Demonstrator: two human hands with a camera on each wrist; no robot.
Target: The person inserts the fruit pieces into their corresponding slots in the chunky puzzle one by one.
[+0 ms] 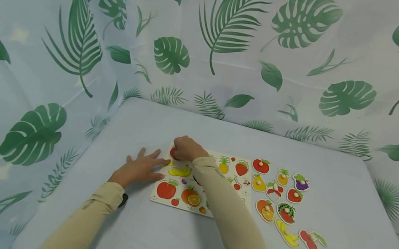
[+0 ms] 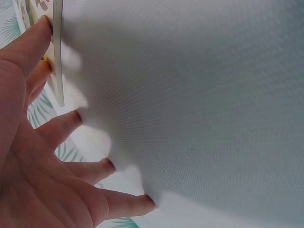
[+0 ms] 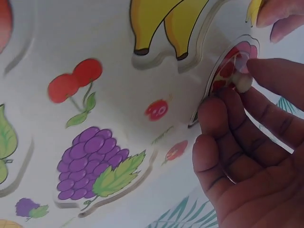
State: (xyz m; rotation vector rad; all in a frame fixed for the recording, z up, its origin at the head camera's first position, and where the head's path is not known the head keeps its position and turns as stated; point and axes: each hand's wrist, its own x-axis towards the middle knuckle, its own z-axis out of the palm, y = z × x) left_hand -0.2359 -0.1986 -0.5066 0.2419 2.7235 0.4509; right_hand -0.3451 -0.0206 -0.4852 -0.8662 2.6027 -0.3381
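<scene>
A fruit puzzle board (image 1: 198,175) lies flat on the table. At its far left corner my right hand (image 1: 189,148) curls over a red fruit puzzle piece (image 3: 223,76) with pale segments, and its fingers pinch round the white knob (image 3: 243,83). The piece sits at its slot in the right wrist view; whether it is fully seated I cannot tell. My left hand (image 1: 140,169) spreads its fingers at the board's left side. In the left wrist view, its thumb and index finger touch the board's edge (image 2: 58,52), while the other fingertips press on the table.
Right of the board lie several loose knobbed pieces, among them a tomato (image 1: 261,166), a pear (image 1: 259,183), grapes (image 1: 301,183), an orange (image 1: 265,210), a watermelon (image 1: 286,213) and bananas (image 1: 286,233). Leaf-printed white cloth (image 1: 231,61) hangs behind the white table (image 1: 153,237).
</scene>
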